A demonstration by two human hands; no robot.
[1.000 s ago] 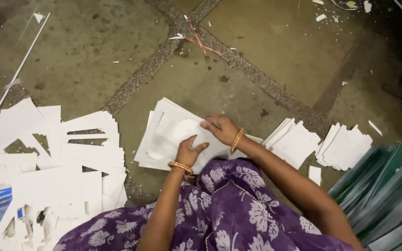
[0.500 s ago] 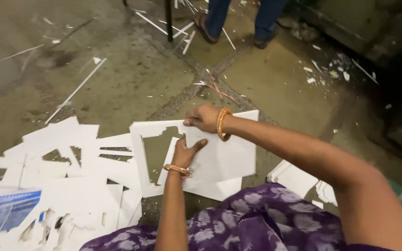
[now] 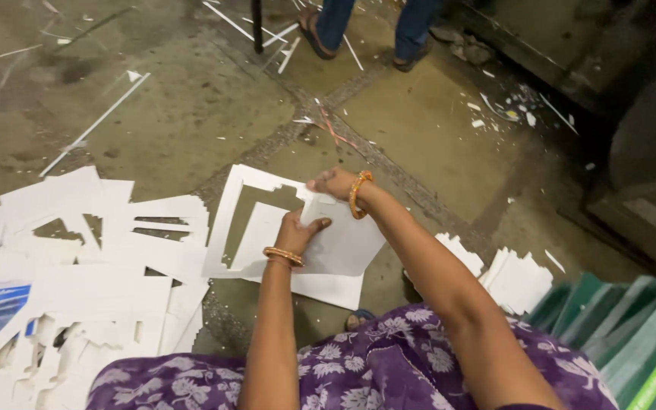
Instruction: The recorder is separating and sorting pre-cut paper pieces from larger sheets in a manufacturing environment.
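A white die-cut card sheet [image 3: 231, 199] with cut-out windows lies on the stone floor before me. My left hand [image 3: 298, 234] presses flat on a cut white panel [image 3: 343, 247] at the sheet's middle. My right hand [image 3: 333, 183] pinches the sheet's upper edge and lifts it off the panel. Both wrists wear orange bangles. More white sheets [image 3: 320, 287] lie under the panel.
A heap of white card offcuts [image 3: 85, 250] lies at the left. Small stacks of white cut pieces [image 3: 518, 279] sit at the right, next to green cartons [image 3: 632, 334]. Another person's legs and sandals [image 3: 366, 34] stand at the top. Thin white strips litter the floor.
The view has tilted up. My right hand has pulled the sheet's frame up and to the left, away from the panel that my left hand holds down.
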